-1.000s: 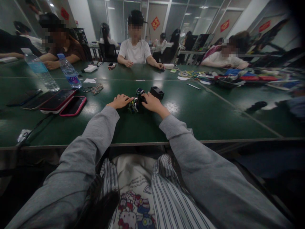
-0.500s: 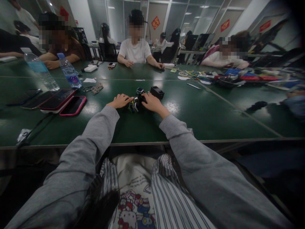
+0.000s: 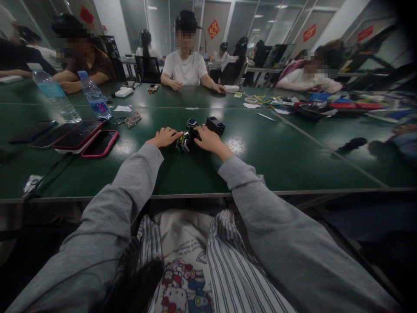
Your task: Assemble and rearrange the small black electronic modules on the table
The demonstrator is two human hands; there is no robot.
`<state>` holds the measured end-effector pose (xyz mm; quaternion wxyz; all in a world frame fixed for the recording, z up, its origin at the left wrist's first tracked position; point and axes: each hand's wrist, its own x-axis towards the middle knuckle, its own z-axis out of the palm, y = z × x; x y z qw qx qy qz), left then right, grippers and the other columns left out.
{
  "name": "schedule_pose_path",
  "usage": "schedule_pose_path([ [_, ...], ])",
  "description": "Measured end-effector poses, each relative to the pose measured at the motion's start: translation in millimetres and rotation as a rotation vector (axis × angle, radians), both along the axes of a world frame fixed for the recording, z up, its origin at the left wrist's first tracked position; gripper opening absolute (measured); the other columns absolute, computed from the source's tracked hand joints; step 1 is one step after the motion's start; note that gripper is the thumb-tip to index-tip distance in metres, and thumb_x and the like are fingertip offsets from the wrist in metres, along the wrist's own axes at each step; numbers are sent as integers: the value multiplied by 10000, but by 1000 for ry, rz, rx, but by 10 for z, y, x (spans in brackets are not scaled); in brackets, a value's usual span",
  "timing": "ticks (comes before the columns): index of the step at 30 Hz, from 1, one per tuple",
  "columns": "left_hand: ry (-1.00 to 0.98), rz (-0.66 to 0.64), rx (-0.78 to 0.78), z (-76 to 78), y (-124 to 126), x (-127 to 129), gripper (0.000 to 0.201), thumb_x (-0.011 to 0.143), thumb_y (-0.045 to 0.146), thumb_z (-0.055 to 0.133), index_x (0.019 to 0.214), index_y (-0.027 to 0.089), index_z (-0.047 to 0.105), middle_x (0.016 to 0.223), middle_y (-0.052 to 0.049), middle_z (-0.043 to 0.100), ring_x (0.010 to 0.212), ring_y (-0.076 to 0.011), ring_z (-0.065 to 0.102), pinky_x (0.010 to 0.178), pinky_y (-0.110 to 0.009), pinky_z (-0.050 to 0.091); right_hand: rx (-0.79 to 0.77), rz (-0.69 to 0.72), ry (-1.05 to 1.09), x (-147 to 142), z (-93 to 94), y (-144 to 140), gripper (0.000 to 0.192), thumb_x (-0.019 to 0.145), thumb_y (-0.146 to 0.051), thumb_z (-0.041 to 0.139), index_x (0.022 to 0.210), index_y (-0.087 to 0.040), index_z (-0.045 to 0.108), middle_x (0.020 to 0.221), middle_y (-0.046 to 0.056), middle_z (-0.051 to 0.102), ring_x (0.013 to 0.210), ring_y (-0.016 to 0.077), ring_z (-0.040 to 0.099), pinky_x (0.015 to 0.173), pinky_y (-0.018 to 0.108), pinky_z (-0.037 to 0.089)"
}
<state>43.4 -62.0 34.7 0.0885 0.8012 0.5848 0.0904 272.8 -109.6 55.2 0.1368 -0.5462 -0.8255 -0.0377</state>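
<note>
A small cluster of electronic parts [image 3: 186, 142], dark with green, yellow and metallic bits, sits on the green table between my hands. My left hand [image 3: 165, 137] lies on the table to its left, fingers stretched out and the thumb reaching to the edge of the cluster. On the other side, my right hand [image 3: 208, 138] rests palm down with fingers extended, its fingertips at the cluster's right side. Whether those fingertips press on it cannot be made out. Just beyond my right hand stands a black box-shaped device [image 3: 215, 125]; a small square-faced piece [image 3: 191, 122] tops the cluster.
Two water bottles [image 3: 96, 98] stand at the left, near several phones [image 3: 100, 144]. Coiled cable [image 3: 133, 119] and a white paper [image 3: 123, 108] lie beyond. A pen [image 3: 266, 117] and a heap of tools and cords [image 3: 321, 104] are at the right. Co-workers [image 3: 185, 69] sit opposite.
</note>
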Motion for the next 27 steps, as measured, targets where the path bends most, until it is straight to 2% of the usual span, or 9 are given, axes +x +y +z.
schedule_pose_path([
  [13,-22,0,6,-10,17,-2,788,900,744,143,1358,247,549,1430,-134,461,1316,-391,376,1071,-579,286,-7,3,-4,2,8,-8,518,916,-315,498,1401,-152,414,1336,189,511,1192,320,552,948,446,471],
  [27,-22,5,9,-6,7,2,764,902,740,150,1345,272,561,1433,-112,463,1319,-368,377,1086,-572,283,-16,-5,-13,-8,29,-32,520,917,-317,495,1404,-156,412,1342,188,510,1190,320,557,947,447,470],
])
